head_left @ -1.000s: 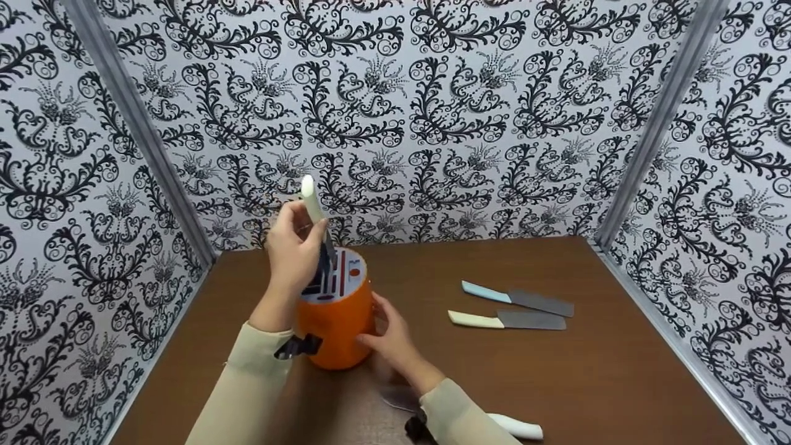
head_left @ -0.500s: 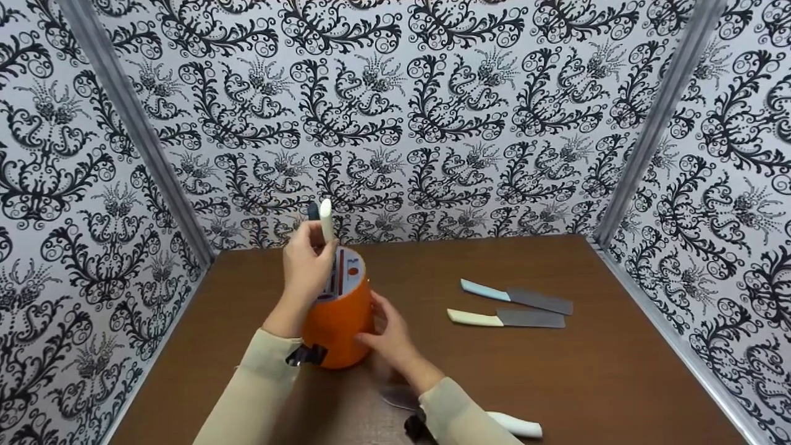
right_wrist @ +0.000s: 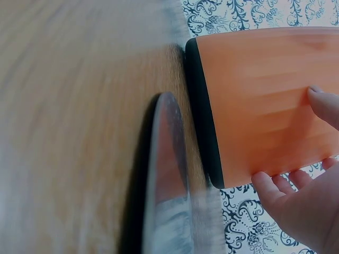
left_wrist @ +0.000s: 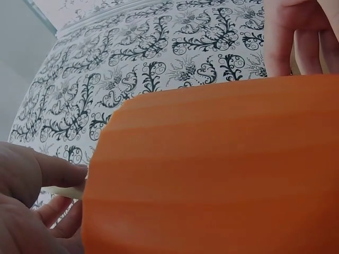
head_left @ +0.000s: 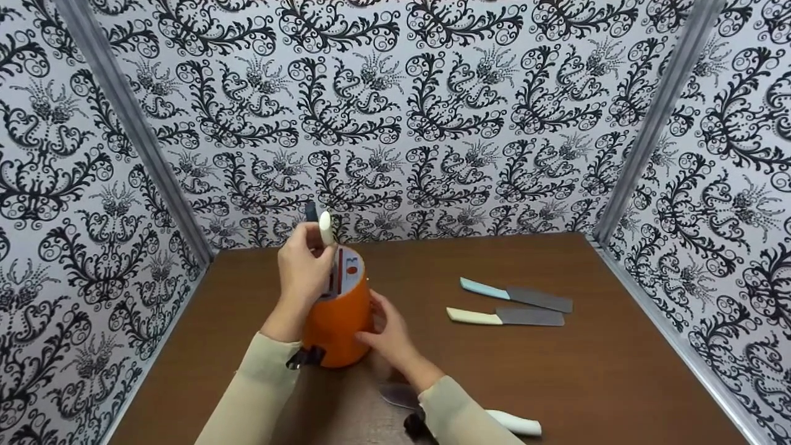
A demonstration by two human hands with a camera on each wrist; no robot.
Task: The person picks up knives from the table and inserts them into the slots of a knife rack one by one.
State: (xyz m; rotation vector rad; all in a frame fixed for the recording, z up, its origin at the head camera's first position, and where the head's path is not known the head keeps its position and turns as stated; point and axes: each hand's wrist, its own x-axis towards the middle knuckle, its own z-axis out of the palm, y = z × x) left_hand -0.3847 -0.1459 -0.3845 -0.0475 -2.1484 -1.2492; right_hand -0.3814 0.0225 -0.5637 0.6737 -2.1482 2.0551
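My left hand [head_left: 303, 266] pinches the pale cream handle of a knife [head_left: 325, 228], which points down into the top of an orange knife block [head_left: 340, 327]. Its blade is hidden behind the fingers and inside the block. Just behind that handle, a dark handle [head_left: 311, 211] sticks up. With thumb and fingers spread around the block's lower right side, my right hand [head_left: 389, 327] holds it. The right wrist view shows the block's black base [right_wrist: 204, 116] on the table and the right fingertips [right_wrist: 265, 182] on its orange wall.
To the right lie a blue-handled knife [head_left: 485, 289] and a cream-handled cleaver-shaped knife [head_left: 474, 316], blades pointing right. A white-handled knife [head_left: 516, 424] lies in front, partly under the right forearm, its blade [right_wrist: 168, 174] close to the block. Patterned walls enclose the brown table [head_left: 593, 377].
My left hand has moved right and brought the cream-handled knife down into the block; its handle now sits lower. The right hand has stayed on the block.
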